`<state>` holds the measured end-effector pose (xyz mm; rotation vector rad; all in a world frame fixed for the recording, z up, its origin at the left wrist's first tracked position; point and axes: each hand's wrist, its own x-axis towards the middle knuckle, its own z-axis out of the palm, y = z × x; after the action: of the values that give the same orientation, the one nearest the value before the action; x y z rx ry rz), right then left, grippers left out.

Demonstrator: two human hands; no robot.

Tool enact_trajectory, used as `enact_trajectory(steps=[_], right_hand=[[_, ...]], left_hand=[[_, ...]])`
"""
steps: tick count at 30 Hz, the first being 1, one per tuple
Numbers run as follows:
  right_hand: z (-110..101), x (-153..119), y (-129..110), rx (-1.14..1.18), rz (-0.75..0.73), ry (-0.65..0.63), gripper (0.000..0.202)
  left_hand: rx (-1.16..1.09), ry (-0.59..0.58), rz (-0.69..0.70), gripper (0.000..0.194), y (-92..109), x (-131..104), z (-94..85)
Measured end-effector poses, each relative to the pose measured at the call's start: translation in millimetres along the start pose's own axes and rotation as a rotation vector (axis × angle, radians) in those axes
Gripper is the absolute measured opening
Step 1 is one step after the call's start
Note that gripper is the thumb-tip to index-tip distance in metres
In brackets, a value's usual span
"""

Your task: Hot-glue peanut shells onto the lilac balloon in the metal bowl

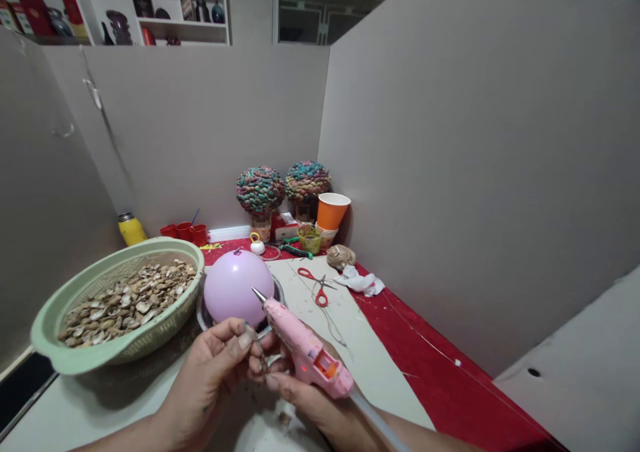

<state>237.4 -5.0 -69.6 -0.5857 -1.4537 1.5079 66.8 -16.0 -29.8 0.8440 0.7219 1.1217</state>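
Note:
In the lower middle of the head view, my left hand (220, 355) is closed in a pinch, thumb against fingertips, on a small dark piece too small to make out. Close against it is my right hand (310, 392), wrapped round a pink hot glue gun (305, 349). The gun's metal nozzle tilts up and left, in front of a lilac balloon (237, 285). A clear glue stick (377, 420) runs out of its back end. The balloon rests knot up in a dark metal bowl (280, 295) just beyond both hands.
A green basket (195, 255) of brown shell pieces (135, 302) stands at left. Red-handled scissors (319, 285), a twine ball (341, 257) and a crumpled tissue (360, 280) lie at right. Behind are two colourful ball-topped trees (260, 191), orange cups (333, 211) and pliers (297, 251).

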Motion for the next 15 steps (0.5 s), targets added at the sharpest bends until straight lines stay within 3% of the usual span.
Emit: enact_trajectory(steps=[4, 7, 12, 15], right_hand=[[5, -2, 2, 0.012, 0.039, 0.025, 0.022], [1, -5, -5, -0.075, 0.072, 0.133, 0.026], [-35, -2, -19, -0.166, -0.007, 0.383, 0.027], [-61, 7, -27, -0.062, -0.053, 0.472, 0.029]], left_hand=[[-0.007, -0.014, -0.003, 0.022, -1, -2, 1.3], [0.004, 0.018, 0.013, 0.022, 1, -4, 1.2], [0.009, 0.017, 0.042, 0.018, 12, -13, 3.4], [0.025, 0.011, 0.056, 0.016, 16, -15, 4.4]])
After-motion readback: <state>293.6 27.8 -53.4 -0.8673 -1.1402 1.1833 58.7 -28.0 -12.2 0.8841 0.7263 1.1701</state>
